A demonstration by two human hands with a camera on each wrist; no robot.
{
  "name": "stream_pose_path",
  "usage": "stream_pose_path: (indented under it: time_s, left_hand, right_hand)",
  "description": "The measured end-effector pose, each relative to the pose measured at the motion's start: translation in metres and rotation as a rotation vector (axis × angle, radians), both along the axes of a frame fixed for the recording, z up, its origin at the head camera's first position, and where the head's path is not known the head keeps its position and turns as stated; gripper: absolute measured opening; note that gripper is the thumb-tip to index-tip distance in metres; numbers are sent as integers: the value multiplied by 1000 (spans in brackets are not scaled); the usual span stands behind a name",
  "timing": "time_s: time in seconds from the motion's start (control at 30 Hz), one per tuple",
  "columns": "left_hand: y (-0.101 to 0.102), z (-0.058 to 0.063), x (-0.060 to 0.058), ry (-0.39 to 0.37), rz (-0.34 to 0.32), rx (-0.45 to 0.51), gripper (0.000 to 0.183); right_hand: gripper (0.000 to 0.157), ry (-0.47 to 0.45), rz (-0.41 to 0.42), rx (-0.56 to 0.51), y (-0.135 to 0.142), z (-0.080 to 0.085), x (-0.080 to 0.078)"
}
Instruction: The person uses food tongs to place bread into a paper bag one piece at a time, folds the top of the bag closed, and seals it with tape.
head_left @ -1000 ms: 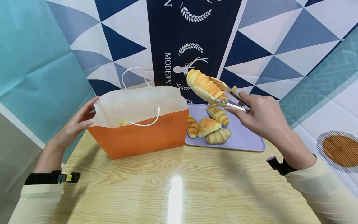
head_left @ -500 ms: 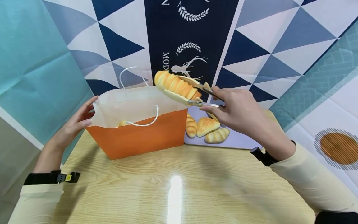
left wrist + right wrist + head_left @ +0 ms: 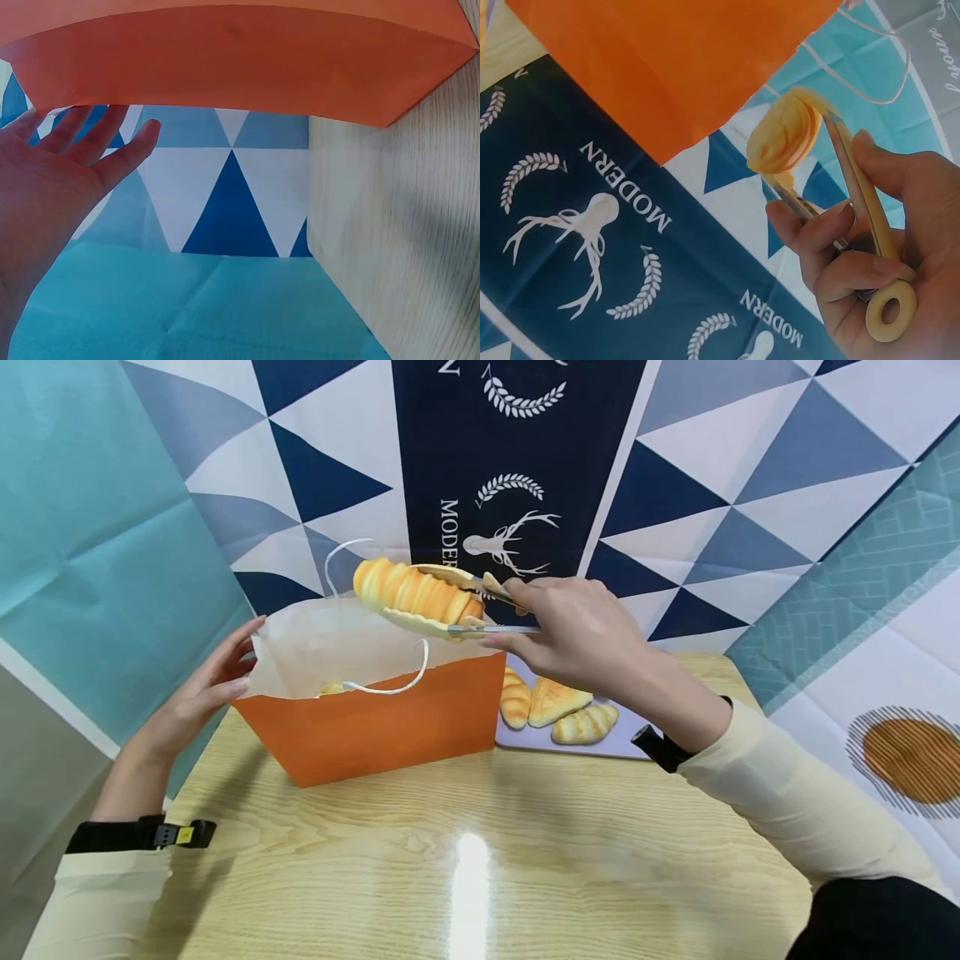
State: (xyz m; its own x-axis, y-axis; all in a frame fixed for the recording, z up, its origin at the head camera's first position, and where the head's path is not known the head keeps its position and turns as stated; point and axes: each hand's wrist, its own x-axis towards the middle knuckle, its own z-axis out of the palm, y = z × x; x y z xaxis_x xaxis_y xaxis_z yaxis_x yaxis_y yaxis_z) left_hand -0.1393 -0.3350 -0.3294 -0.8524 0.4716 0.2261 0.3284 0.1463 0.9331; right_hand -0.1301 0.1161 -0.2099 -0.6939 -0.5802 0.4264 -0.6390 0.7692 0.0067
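Observation:
My right hand (image 3: 577,622) grips a pair of tongs (image 3: 862,195), wooden-tipped with metal arms. Between the tongs' tips is a ridged, golden bread roll (image 3: 416,591), held in the air over the open top of an orange paper bag (image 3: 390,727). The bag has a white inside and white cord handles; a bit of something yellow (image 3: 330,690) shows within it. At the bag's left end, my left hand (image 3: 202,681) touches the rim with fingers spread and fairly straight. In the left wrist view these fingers (image 3: 90,139) reach the bag's edge, their tips partly hidden.
A lilac tray (image 3: 622,739) lies right of the bag, partly hidden by my right arm. On it are a ridged roll (image 3: 514,700), a triangular bun (image 3: 557,700) and a pale striped roll (image 3: 585,724). The wooden table (image 3: 375,860) extends in front; a patterned cloth backdrop (image 3: 690,502) rises behind.
My right hand has carried the tongs and bread roll leftward, from above the tray to over the bag. The left hand and the bag have stayed in place.

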Motion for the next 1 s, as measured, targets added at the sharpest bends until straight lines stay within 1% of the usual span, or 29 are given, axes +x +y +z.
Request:
stream_pose_path:
  time_s: [0.17, 0.33, 0.53, 0.73, 0.87, 1.0]
  left_hand:
    - [0, 1, 0, 3, 10, -9, 69]
    - [0, 1, 0, 1, 18, -22, 69]
    - [-1, 0, 0, -2, 15, -23, 68]
    - [-1, 1, 0, 3, 16, -32, 68]
    - [-2, 1, 0, 5, 13, -39, 68]
    - [-2, 0, 0, 3, 17, -41, 68]
  right_hand:
    - [53, -13, 34, 30, -15, 2, -9]
    - [47, -38, 60, 43, -28, 4, -14]
    - [49, -73, 69, 52, -39, 4, -18]
    - [39, -76, 93, 45, -50, 4, -22]
    - [38, -84, 109, 48, -57, 5, -24]
    - [39, -114, 107, 55, -64, 6, -25]
